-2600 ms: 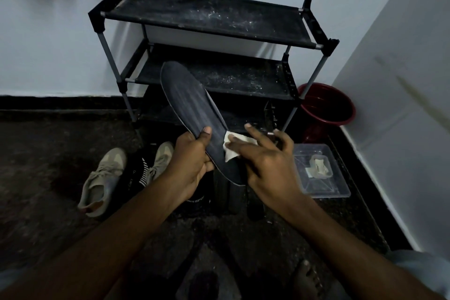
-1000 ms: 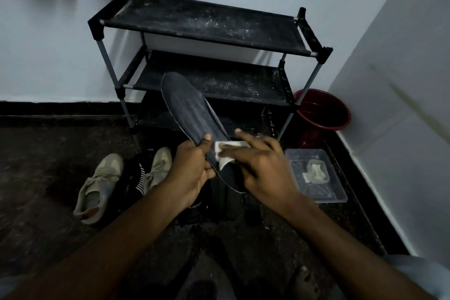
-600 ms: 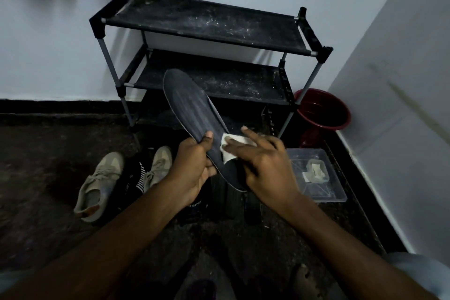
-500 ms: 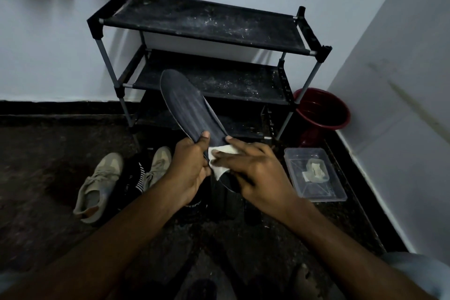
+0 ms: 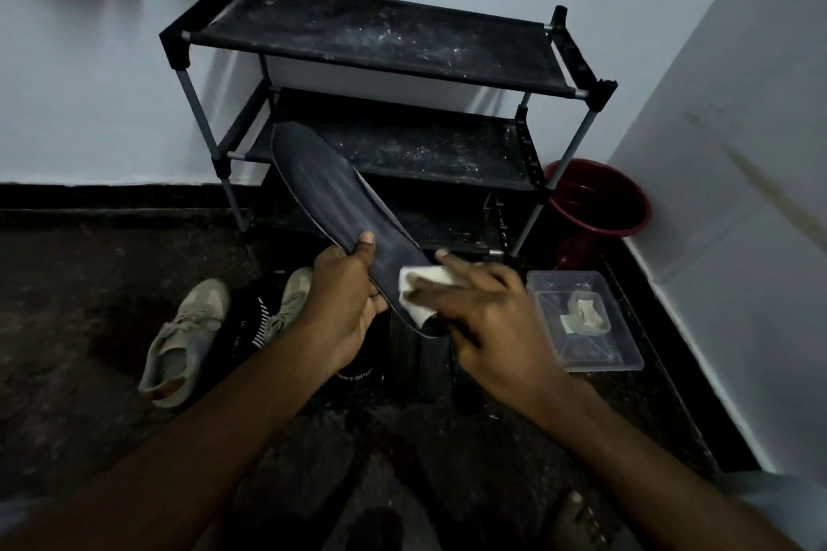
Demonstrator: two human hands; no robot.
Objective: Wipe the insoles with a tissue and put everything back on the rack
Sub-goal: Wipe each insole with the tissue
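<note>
Left grip (image 5: 344, 304) clasps insole (image 5: 331, 192), toe pointing away up-left; right grip (image 5: 488, 318), fingers flat, presses tissue (image 5: 423, 282) on its near end.

A long dark grey insole (image 5: 340, 210) with a small white tissue (image 5: 420, 286), before a black tubular-framed shoe rack (image 5: 380, 36)
The insole slanted from upper left to lower right at mid-frame, streaked face up; the crumpled tissue lay on its lower end, folded over the edge. The rack stood upright in the upper centre, its shelves dusty.
</note>
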